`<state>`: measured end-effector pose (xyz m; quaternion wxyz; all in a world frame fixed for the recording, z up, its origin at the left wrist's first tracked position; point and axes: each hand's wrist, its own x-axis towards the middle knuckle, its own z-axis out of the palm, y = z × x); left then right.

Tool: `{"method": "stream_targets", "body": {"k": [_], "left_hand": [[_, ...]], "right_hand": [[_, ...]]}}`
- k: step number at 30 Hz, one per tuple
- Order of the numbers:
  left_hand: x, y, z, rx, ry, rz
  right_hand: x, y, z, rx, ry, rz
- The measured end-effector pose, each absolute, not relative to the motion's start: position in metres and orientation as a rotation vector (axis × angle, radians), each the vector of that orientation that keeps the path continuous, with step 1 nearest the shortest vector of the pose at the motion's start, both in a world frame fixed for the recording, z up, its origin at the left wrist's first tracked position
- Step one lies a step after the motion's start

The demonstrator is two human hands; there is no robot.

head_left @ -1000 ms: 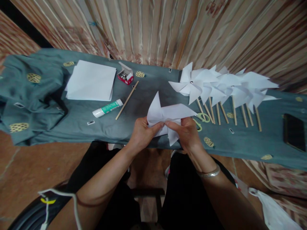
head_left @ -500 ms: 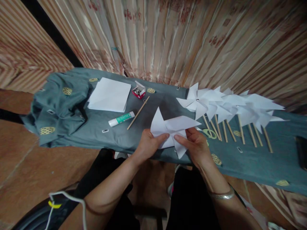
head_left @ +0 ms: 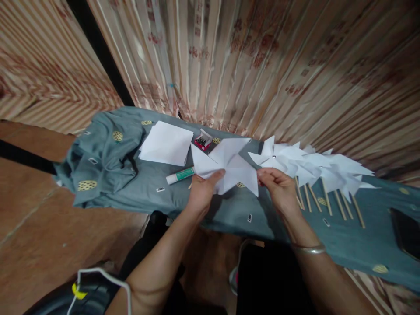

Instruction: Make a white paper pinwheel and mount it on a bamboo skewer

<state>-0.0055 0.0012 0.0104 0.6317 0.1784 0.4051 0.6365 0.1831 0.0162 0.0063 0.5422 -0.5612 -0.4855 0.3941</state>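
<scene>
A white paper pinwheel (head_left: 232,164) without a stick is held over the cloth. My left hand (head_left: 203,188) grips it from the lower left, thumb pressed near its middle and the other fingers hidden beneath. At its right edge, my right hand (head_left: 278,186) has thumb and fingertips closed on a corner of the paper. Just left of the pinwheel lies a glue stick (head_left: 180,175), its right end covered by the paper. A red box of small metal pins (head_left: 203,141) stands open behind. Most of a wooden stick (head_left: 190,186) is hidden by my left hand and the paper.
A stack of white paper (head_left: 167,143) lies at the left of the grey-green cloth (head_left: 157,201). Finished pinwheels (head_left: 302,159) on wooden sticks overlap in a row at right. A black phone-like object (head_left: 405,234) is at the far right. A pleated curtain (head_left: 210,65) hangs behind.
My right hand has moved from the pinwheel's centre out to its right corner. The paper has opened flatter and shifted up. My left thumb stays near its middle; the camera view has tilted.
</scene>
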Motion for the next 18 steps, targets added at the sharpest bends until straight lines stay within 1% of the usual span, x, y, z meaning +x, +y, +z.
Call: {"method": "stream_targets", "body": {"k": [3, 7, 9, 12, 18], "left_hand": [[-0.033, 0.012, 0.019, 0.385, 0.947, 1.607], [-0.066, 0.018, 0.023, 0.326, 0.995, 1.734], [-0.078, 0.019, 0.023, 0.312, 1.004, 1.812], [-0.089, 0.020, 0.025, 0.309, 1.014, 1.878], [-0.100, 0.022, 0.027, 0.226, 1.051, 1.935]], "right_hand": [[0.147, 0.044, 0.013, -1.315, -1.617, 0.839], [0.092, 0.086, 0.020, -1.168, -2.349, 0.391], [0.067, 0.103, 0.022, -1.145, -2.409, 0.341], [0.043, 0.122, 0.024, -1.253, -2.645, 0.177], [0.048, 0.141, 0.021, -1.472, -2.759, 0.063]]}}
